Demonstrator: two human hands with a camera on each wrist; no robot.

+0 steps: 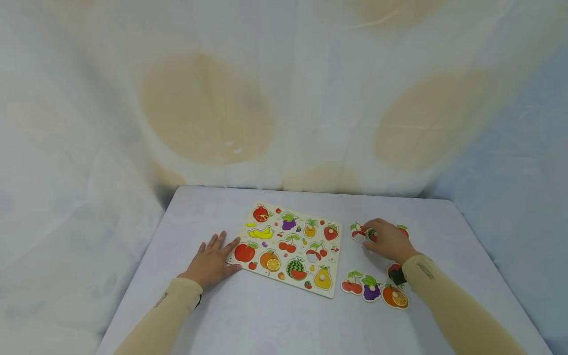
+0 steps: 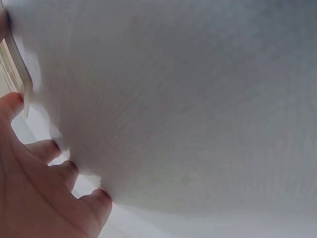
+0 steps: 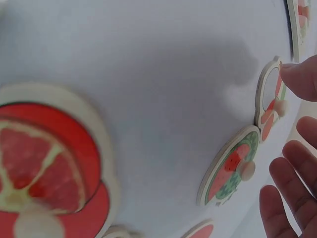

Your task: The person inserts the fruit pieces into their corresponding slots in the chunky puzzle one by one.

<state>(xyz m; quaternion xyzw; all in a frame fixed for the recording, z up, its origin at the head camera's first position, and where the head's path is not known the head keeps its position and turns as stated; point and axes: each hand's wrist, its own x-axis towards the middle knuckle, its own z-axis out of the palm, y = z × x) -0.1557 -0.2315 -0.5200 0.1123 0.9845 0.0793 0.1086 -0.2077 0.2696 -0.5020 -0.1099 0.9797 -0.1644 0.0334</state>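
Observation:
A fruit puzzle board (image 1: pixel 266 274) lies slightly turned on the table. My left hand (image 1: pixel 213 264) rests flat at its left edge with fingers spread; in the left wrist view, the thumb and a fingertip meet the board's edge (image 2: pixel 22 74). My right hand (image 1: pixel 390 240) hovers at the loose pieces right of the board. Its thumb (image 3: pixel 299 79) is at the lychee piece (image 3: pixel 270 89), whose knob stands between thumb and fingers; contact is unclear. Next to that piece lies the watermelon piece (image 3: pixel 230 171). A red piece with citrus-like segments (image 3: pixel 44 158) is close to the right wrist camera.
Nearer the front lie the cherry piece (image 1: pixel 351 284), the grape piece (image 1: pixel 371 290) and the orange piece (image 1: pixel 395 297). Another red piece (image 1: pixel 403 230) is partly covered by the right hand. A patterned cloth (image 1: pixel 310 98) hangs behind the table's back edge.

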